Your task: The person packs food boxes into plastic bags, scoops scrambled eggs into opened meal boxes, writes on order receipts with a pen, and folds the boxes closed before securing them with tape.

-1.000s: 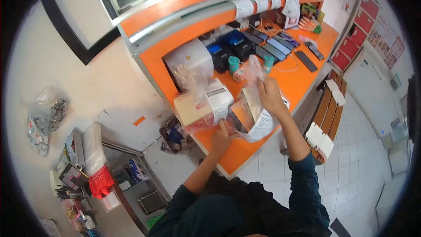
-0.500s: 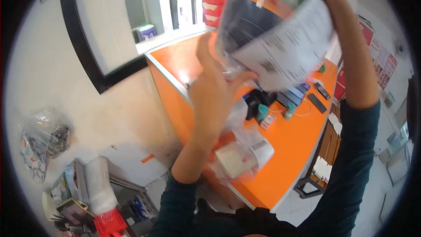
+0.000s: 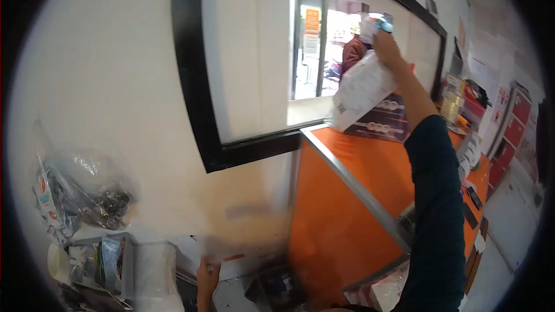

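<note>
Raised at the window, my right hand (image 3: 386, 47) is closed around the gathered top of a plastic-wrapped package. A white printed sheet covers most of the visible side of the package (image 3: 363, 88), which hangs tilted over the far end of the orange counter (image 3: 341, 196). Its lower end is close to the window sill; I cannot tell whether it touches. The contents are hidden. Low down near the wall, my left hand (image 3: 207, 277) is away from the package. Its fingers are small and blurred, so their closure is unclear.
A black-framed window (image 3: 191, 69) opens above the counter, with a person in a reddish sleeve (image 3: 352, 52) beyond it. A dark printed box (image 3: 378, 121) stands behind the package. A clear bag (image 3: 87, 190) hangs on the left wall above a grey bin (image 3: 130, 260) of packets.
My right hand has carried the package to the window. My left hand has left the package and dropped low. The view has turned left, towards the wall and window.
</note>
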Demonstrator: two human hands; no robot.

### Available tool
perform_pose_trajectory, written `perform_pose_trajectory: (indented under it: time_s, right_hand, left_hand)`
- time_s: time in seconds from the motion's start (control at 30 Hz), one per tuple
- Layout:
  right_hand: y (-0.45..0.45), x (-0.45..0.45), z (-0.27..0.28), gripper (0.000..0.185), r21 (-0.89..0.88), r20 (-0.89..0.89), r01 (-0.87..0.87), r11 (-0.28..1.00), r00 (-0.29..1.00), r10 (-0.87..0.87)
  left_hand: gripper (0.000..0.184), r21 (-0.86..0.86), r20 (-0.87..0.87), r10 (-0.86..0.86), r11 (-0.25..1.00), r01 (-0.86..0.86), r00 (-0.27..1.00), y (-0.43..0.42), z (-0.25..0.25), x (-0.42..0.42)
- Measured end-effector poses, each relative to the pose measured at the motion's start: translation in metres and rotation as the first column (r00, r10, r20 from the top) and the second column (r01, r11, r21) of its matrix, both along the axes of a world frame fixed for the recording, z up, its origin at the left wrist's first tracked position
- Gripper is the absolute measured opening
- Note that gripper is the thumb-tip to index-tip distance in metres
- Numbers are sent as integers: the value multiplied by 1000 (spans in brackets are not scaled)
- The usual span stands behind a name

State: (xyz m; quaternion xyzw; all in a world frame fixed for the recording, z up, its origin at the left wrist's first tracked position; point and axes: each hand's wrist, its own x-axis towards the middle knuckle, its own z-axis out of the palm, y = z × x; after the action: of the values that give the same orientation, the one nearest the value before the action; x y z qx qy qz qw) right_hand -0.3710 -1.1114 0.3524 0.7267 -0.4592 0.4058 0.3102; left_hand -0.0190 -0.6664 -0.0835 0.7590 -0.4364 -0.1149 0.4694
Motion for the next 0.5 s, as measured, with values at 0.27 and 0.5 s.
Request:
perform_pose_trajectory:
  time_s: [0.27, 0.5]
  right_hand:
    - [76, 51, -34, 25, -393, 34, -226, 891, 965, 260]
    - [351, 175, -282, 29, 305, 106, -928, 213, 255, 961]
  left_hand:
    - [50, 672, -119, 253, 733, -110, 960, 186, -120, -42]
    - [43, 520, -63, 348, 811, -267, 935, 221, -110, -94]
